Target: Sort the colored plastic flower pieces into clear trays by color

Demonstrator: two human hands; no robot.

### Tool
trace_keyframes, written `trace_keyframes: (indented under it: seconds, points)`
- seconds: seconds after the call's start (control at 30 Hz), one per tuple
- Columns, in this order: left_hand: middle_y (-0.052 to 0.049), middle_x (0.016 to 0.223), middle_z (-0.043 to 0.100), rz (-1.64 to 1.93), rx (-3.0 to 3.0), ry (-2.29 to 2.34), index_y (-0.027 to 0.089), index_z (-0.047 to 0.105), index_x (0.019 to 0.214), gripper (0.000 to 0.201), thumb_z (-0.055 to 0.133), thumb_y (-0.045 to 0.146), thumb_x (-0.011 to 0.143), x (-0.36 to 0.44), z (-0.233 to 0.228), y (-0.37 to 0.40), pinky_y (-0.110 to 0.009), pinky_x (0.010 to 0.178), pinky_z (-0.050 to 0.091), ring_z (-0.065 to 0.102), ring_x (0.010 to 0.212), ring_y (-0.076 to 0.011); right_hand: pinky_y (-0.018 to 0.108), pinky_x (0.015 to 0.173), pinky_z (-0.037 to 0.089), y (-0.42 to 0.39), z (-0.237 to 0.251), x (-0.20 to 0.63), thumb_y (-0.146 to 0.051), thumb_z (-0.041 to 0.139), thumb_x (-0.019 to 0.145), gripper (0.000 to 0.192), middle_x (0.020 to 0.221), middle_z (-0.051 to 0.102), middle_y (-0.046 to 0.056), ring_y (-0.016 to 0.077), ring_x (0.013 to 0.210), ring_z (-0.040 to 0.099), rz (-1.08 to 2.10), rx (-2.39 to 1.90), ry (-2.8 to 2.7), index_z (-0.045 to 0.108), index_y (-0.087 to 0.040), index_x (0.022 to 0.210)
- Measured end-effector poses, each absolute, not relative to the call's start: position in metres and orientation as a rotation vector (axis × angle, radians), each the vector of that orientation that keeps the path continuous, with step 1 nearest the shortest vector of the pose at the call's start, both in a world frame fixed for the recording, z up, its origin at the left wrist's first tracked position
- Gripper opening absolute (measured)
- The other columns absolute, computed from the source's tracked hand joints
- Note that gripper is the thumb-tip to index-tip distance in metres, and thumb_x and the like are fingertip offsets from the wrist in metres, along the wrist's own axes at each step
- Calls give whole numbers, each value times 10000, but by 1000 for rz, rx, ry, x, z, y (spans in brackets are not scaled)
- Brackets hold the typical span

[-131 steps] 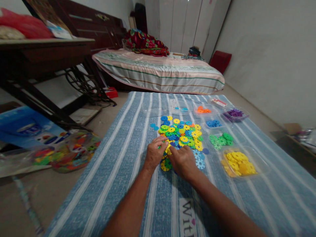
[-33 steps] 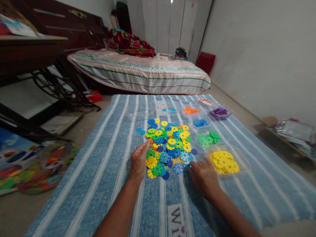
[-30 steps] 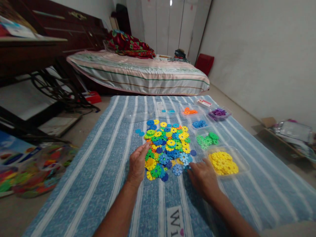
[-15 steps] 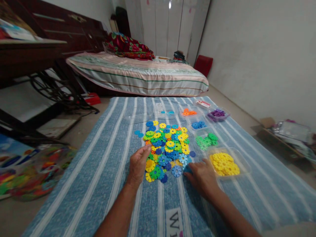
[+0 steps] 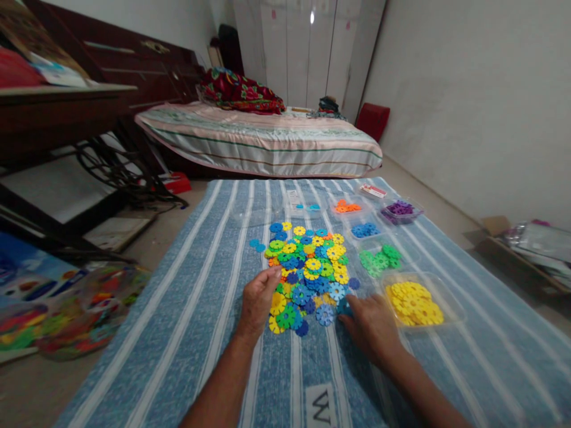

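Note:
A pile of flower-shaped plastic discs in yellow, blue, green and orange lies on the striped cloth. At the pile's left edge, my left hand is closed, thumb and fingers pressed together; whatever may be between them is hidden. My right hand is on the pile's near right side, its thumb and fingers closed on a blue flower-shaped disc. Just beyond that hand is a clear tub of yellow discs. Further back stand clear tubs with green discs, blue discs, orange discs and purple discs.
Behind the pile are a clear tub with a few light blue discs and a clear container. A bed stands past the table's far edge. Colourful packages lie at left and a cardboard box at right.
The view has shifted a little, so everything sits slightly further right and lower. Both hands keep nearly the same places beside the pile, the right one still with the blue disc.

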State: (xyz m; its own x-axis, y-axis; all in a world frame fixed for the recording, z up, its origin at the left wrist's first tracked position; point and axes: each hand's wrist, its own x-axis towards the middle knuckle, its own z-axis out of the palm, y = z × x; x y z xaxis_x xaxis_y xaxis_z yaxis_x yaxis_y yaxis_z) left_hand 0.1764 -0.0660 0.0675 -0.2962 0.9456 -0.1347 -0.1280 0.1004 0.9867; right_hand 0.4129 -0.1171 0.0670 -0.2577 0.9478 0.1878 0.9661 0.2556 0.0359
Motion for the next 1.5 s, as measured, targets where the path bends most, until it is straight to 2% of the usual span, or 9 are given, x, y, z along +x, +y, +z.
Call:
trace_keyframes:
  seconds: [0.23, 0.37, 0.5, 0.67, 0.83, 1.0, 1.23, 1.37, 1.5]
  points:
    - [-68, 1011, 756, 1401, 905, 1403, 164, 753, 938, 467, 766, 523, 639, 176, 66, -66, -308, 875, 490, 672, 962, -229, 339, 686, 361, -110, 84, 408, -299, 649, 847, 107, 775, 733, 64, 255, 770, 681, -37, -2012, -2439, 643, -199, 882]
    - [-44, 870, 758, 1398, 803, 1448, 156, 746, 900, 431, 759, 486, 624, 177, 69, -64, -291, 757, 513, 677, 816, -204, 326, 691, 361, -106, 95, 406, -305, 613, 873, 131, 833, 745, 86, 267, 826, 690, 137, -2080, -2478, 642, -189, 928]
    - [-4, 620, 678, 1437, 789, 1598, 144, 704, 675, 298, 720, 437, 619, 172, 75, -48, -257, 621, 482, 609, 623, -154, 307, 693, 359, -105, 94, 409, -321, 604, 875, 182, 849, 735, 99, 269, 848, 680, 201, -2096, -2429, 628, -173, 979]
    - [1, 610, 659, 1588, 788, 1816, 155, 685, 671, 299, 618, 446, 651, 156, 71, -7, -263, 590, 460, 573, 589, -148, 282, 660, 341, -106, 90, 416, -299, 637, 844, 219, 836, 716, 79, 253, 842, 657, 376, -2078, -2305, 623, -184, 1030]
    - [21, 535, 572, 1572, 932, 2036, 177, 643, 619, 303, 559, 463, 673, 146, 54, 11, -277, 600, 419, 544, 586, -159, 247, 606, 312, -110, 92, 426, -253, 602, 852, 69, 747, 683, 28, 180, 715, 626, 747, -1975, -2213, 634, -195, 874]
    - [37, 500, 515, 1510, 1107, 2064, 195, 595, 578, 340, 534, 508, 697, 146, 49, 8, -272, 590, 378, 481, 554, -142, 233, 565, 312, -104, 94, 428, -286, 588, 840, 114, 653, 639, -8, 142, 618, 580, 1008, -1764, -2154, 625, -195, 782]
    - [42, 516, 495, 1507, 1176, 2032, 195, 573, 566, 325, 532, 475, 727, 144, 51, 5, -256, 602, 371, 472, 570, -135, 233, 515, 370, 5, 135, 395, -429, 584, 791, 278, 515, 560, -19, 138, 499, 555, 1007, -1432, -1895, 556, -191, 652]
    - [46, 508, 465, 1509, 1181, 2027, 194, 552, 547, 329, 531, 467, 730, 144, 51, 4, -249, 588, 357, 449, 554, -125, 257, 552, 418, 69, 160, 376, -573, 608, 740, 410, 525, 584, -12, 158, 504, 582, 651, -1357, -1557, 634, -170, 813]
    - [48, 492, 441, 1510, 1188, 2019, 197, 544, 539, 319, 527, 459, 721, 145, 53, 4, -246, 578, 355, 441, 542, -123, 251, 551, 405, 69, 150, 378, -528, 571, 782, 379, 531, 586, -4, 158, 519, 587, 592, -1443, -1695, 668, -162, 801]
